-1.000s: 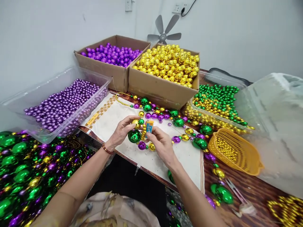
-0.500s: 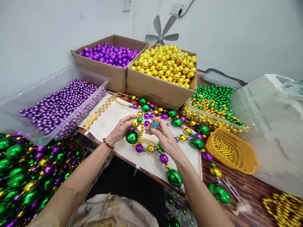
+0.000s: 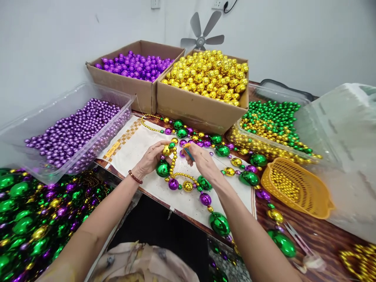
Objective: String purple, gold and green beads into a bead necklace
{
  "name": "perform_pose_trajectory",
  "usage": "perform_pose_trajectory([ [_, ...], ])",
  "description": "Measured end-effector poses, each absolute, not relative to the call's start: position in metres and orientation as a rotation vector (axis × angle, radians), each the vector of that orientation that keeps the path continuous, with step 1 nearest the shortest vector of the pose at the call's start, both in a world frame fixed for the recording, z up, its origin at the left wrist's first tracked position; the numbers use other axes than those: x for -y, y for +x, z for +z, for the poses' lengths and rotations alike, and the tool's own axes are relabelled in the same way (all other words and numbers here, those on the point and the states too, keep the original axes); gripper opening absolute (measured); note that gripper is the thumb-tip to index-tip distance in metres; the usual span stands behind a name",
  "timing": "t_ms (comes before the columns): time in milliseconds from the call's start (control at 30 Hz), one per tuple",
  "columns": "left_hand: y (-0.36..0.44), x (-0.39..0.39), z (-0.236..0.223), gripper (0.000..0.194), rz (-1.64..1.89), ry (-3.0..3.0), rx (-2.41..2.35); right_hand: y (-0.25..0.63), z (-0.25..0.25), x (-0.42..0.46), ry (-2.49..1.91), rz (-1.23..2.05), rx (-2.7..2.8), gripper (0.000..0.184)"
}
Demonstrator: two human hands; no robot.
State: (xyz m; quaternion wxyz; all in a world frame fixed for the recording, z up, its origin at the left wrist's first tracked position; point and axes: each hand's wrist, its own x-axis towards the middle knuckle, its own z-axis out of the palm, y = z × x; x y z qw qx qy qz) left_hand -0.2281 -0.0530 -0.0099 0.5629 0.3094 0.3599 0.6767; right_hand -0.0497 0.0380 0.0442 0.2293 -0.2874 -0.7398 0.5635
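Observation:
My left hand (image 3: pixel 151 159) pinches a bead string (image 3: pixel 173 162) by its small gold, green and purple beads. A large green bead (image 3: pixel 162 169) hangs just under those fingers. Between the fingers of my right hand (image 3: pixel 201 156) is a small flat orange-and-blue lighter (image 3: pixel 188 152), seen edge-on and partly hidden; no flame shows. The string loops over a white cloth (image 3: pixel 158 196) between the hands, through a purple bead (image 3: pixel 173 184) and a gold bead (image 3: pixel 187 186), then runs beneath my right wrist to another large green bead (image 3: pixel 219 223).
Cardboard boxes of purple beads (image 3: pixel 138 64) and gold beads (image 3: pixel 208 74) stand behind. A clear tub (image 3: pixel 66 156) lies left, a green-and-gold bead tub (image 3: pixel 273 125) right. Nearer are an orange basket (image 3: pixel 320 207), scissors-like snips (image 3: pixel 296 237) and heaped bead strings (image 3: pixel 26 219).
My right hand has turned the lighter from showing its broad blue face to nearly edge-on. My left hand keeps its pinch in almost the same place. The view has shifted slightly.

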Motion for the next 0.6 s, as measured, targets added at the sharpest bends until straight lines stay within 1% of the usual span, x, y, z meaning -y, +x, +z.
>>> perform_pose_trajectory([
  [67,-0.228,0.053,-0.010,0.040,1.590,0.719,-0.851,-0.054,0.047,-0.043,-0.876,1.444,2.117,0.065],
  [133,-0.228,0.053,-0.010,0.040,1.592,0.714,-0.861,-0.059,0.051,-0.046,-0.947,1.304,2.215,0.068],
  [400,-0.228,0.055,-0.007,0.046,1.567,0.715,-0.887,-0.072,0.068,-0.044,-0.947,0.856,2.477,0.056],
  [600,-0.228,0.056,-0.005,0.046,1.548,0.707,-0.872,-0.072,0.073,-0.044,-0.948,0.688,2.616,0.056],
])
